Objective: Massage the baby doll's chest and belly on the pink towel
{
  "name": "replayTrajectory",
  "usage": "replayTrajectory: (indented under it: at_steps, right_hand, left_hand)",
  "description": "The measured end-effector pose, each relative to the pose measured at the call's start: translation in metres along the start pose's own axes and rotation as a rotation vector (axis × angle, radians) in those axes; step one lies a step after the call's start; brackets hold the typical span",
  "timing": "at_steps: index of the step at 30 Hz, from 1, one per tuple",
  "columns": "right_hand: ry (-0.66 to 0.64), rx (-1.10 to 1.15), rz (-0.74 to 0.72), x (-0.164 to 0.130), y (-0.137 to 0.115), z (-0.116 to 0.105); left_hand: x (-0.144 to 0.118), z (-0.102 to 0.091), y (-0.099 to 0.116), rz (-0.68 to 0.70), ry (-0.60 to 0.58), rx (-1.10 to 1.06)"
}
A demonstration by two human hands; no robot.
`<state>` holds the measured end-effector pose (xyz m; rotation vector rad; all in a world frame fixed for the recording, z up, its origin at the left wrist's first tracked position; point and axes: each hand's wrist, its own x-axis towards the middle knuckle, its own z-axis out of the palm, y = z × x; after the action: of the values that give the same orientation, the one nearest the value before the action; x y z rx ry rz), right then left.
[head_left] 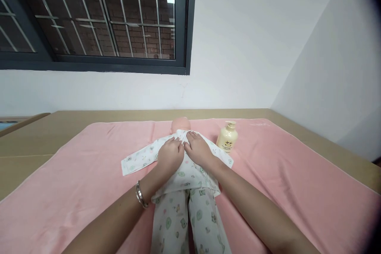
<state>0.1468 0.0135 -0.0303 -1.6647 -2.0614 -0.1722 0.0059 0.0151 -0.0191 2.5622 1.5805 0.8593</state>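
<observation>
A bald doll in white printed clothing (189, 176) lies on a pink fabric sheet (74, 174). On the doll's upper torso, the bare left hand (170, 154) rests partly curled, grip indeterminable; the bare right hand (200, 150) lies flat, gripping nothing.

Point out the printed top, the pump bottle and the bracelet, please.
Printed top (188, 171), head view: middle of its torso part.
Pump bottle (226, 138), head view: the cream body, below the pump.
Bracelet (139, 195), head view: outer side of the metal band.
</observation>
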Motion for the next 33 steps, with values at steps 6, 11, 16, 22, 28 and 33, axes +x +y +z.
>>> replayTrajectory:
  at_steps: [6, 11, 16, 22, 28, 33]
  right_hand:
    - [0.001, -0.161, 0.04, -0.015, -0.025, -0.012]
    - [-0.012, -0.263, 0.035, -0.024, -0.041, -0.019]
    - [-0.002, -0.215, 0.077, -0.021, -0.038, -0.014]
    - [-0.027, 0.006, 0.1, -0.005, -0.009, 0.001]
    - [-0.023, 0.09, 0.089, 0.0, 0.003, 0.007]
    - [-0.025, -0.042, 0.081, -0.013, -0.021, -0.008]
  left_hand:
    - [0.01, 0.004, -0.017, -0.001, -0.037, -0.141]
    - [0.02, 0.014, -0.035, 0.007, -0.032, -0.219]
    - [0.02, 0.024, -0.038, -0.004, -0.006, -0.171]
    - [0.001, 0.02, -0.017, 0.015, 0.135, -0.08]
    - [-0.008, 0.019, -0.01, -0.005, 0.222, -0.112]
    - [-0.002, 0.022, -0.019, -0.105, 0.145, -0.152]
